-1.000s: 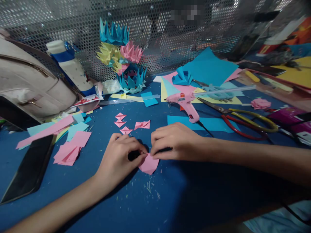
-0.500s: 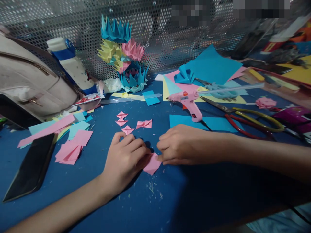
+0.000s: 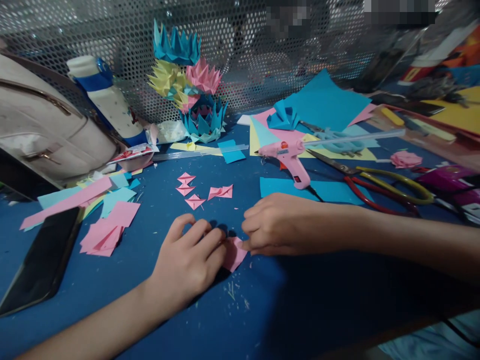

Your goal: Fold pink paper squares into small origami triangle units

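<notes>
A small square of pink paper point(image 3: 235, 254) lies on the blue table between my hands. My left hand point(image 3: 195, 255) grips its left side with bent fingers, which hide part of the sheet. At the paper's right corner, my right hand point(image 3: 270, 225) pinches the edge between thumb and fingers. Just beyond my left hand are several small folded pink paper pieces point(image 3: 195, 201), some diamond-shaped. A stack of pink paper squares point(image 3: 107, 232) rests farther left, beside a black phone point(image 3: 43, 260).
A pink glue gun point(image 3: 290, 159) lies beyond my right hand, near large scissors point(image 3: 390, 185) with red and yellow handles. Folded paper flowers point(image 3: 204, 117) stand against the perforated metal panel point(image 3: 123, 30). A bottle point(image 3: 108, 102) and a pale bag point(image 3: 48, 115) stand back left.
My left hand has shifted slightly down and back from the folded pieces, still on the pink paper. My right hand stays nearly in place. The view has moved a little.
</notes>
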The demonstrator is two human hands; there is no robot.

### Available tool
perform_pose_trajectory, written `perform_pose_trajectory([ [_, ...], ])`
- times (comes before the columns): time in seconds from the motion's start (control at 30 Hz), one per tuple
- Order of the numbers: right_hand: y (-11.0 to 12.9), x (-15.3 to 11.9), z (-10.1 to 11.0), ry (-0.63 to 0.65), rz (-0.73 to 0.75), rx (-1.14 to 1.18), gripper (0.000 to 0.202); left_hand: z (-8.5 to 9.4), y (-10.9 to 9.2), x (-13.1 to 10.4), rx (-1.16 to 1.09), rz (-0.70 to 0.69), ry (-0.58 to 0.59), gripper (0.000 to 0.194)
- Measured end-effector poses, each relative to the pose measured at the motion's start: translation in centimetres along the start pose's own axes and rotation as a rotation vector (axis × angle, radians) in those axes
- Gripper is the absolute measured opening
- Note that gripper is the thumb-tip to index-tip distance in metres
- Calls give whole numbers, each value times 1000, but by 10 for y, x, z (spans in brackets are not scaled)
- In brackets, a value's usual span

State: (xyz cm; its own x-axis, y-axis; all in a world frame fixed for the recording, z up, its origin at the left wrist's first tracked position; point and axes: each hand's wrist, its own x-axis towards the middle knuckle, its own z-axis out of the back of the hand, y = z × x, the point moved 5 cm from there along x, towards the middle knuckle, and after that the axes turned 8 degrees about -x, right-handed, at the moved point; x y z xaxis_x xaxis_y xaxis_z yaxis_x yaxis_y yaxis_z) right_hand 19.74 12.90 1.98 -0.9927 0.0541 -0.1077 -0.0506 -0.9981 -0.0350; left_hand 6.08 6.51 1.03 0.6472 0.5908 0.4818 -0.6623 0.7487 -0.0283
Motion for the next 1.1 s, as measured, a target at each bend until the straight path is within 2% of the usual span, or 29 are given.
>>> perform_pose_trajectory([
  [0.17,0,-1,2,20,-3,2,18,0,-3,-7,-23,18,-1,41],
  [0.43,-1,0,-1,-6,-151,22,22,-1,-4,-14,-58,60,5,41],
  [0.8,-4,4,-3,30,-138,100,30,4,0,-23,-10,132,5,43],
  [0.97,-5,5,-1,43,-148,127,29,5,0,-23,-36,99,14,45],
  [1.1,-8,5,-3,-46,-220,293,27,1,-1,-25,-59,36,35,40],
])
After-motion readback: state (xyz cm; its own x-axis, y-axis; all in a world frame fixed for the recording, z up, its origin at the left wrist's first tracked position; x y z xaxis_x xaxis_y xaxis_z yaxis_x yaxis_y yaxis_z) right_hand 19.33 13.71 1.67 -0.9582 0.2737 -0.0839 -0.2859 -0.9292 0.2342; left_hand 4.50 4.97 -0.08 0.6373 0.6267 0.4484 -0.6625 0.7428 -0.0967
